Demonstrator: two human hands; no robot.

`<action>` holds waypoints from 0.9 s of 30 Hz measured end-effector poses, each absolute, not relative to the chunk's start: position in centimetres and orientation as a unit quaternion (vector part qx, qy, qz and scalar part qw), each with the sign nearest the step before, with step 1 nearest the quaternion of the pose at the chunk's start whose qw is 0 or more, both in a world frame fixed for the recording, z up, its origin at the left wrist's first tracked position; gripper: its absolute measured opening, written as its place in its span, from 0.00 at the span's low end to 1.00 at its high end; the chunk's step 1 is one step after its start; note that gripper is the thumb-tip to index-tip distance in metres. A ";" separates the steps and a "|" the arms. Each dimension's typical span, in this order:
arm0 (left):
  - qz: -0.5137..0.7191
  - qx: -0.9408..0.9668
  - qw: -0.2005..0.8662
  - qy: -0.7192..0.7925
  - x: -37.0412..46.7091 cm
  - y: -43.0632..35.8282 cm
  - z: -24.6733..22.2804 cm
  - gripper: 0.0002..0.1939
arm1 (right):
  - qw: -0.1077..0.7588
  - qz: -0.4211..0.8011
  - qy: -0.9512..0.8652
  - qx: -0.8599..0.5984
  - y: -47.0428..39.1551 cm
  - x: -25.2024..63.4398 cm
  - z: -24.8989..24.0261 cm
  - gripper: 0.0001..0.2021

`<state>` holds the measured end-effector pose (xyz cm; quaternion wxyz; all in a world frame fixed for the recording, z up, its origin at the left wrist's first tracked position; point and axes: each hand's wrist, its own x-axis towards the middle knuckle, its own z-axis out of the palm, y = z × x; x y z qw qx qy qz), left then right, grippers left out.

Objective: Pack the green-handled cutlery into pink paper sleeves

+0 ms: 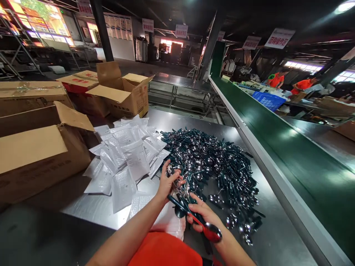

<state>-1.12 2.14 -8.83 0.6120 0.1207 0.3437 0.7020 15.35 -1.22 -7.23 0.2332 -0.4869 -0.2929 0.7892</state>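
Observation:
A large heap of spoons (pixel 205 155) with shiny metal bowls and dark green handles covers the middle of the steel table. My left hand (pixel 165 184) is closed around several spoons at their bowl ends, just above the heap's near edge. Lower and to the right, my right hand (pixel 203 213) grips spoons by their handles; one spoon bowl (pixel 213 233) sticks out toward me, reflecting red. The handles cross between both hands, so I cannot tell how many each holds. Beneath my left forearm lies a stack of white bubble mailers (pixel 166 218), partly hidden.
A pile of white bubble mailers (pixel 135 159) lies left of the spoons. Open cardboard boxes (pixel 127 98) stand at the back left, another carton (pixel 69 162) nearer. A green conveyor belt (pixel 288 159) runs along the right. Beyond it are a blue basket (pixel 269 100) and two people in orange.

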 end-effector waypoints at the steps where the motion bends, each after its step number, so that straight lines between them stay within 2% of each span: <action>1: 0.705 0.122 0.612 0.336 -1.1 2.3 -8.8 0.38 | 0.233 0.790 -0.280 -0.494 -1.2 15.3 -7.2 0.46; 4: 0.711 0.123 0.603 0.341 -1.3 2.8 -8.5 0.31 | 0.210 0.813 -0.282 -0.464 -1.1 15.0 -7.2 0.51; 9: 0.722 0.108 0.576 0.367 -1.9 3.3 -7.7 0.27 | 0.171 0.842 -0.299 -0.415 -0.7 14.5 -6.9 0.39; 12: 0.709 0.096 0.598 0.360 -2.1 2.9 -7.7 0.30 | 0.166 0.843 -0.300 -0.415 -0.5 14.4 -6.8 0.31; 14: 0.695 0.097 0.619 0.354 -2.0 2.5 -8.0 0.36 | 0.167 0.842 -0.305 -0.412 -0.4 14.4 -6.9 0.26; 16: 0.689 0.109 0.622 0.356 -1.8 2.2 -8.3 0.41 | 0.168 0.842 -0.310 -0.408 -0.3 14.4 -6.9 0.24; 18: 0.692 0.121 0.611 0.365 -1.5 2.1 -8.5 0.42 | 0.165 0.841 -0.314 -0.408 -0.5 14.3 -7.0 0.25; 22: 0.711 0.111 0.576 0.387 -1.2 2.5 -8.4 0.35 | 0.157 0.832 -0.332 -0.417 -1.1 13.9 -6.7 0.32; 27: 0.744 0.079 0.537 0.391 -2.7 3.4 -8.0 0.28 | 0.148 0.818 -0.357 -0.427 -1.4 14.4 -5.9 0.25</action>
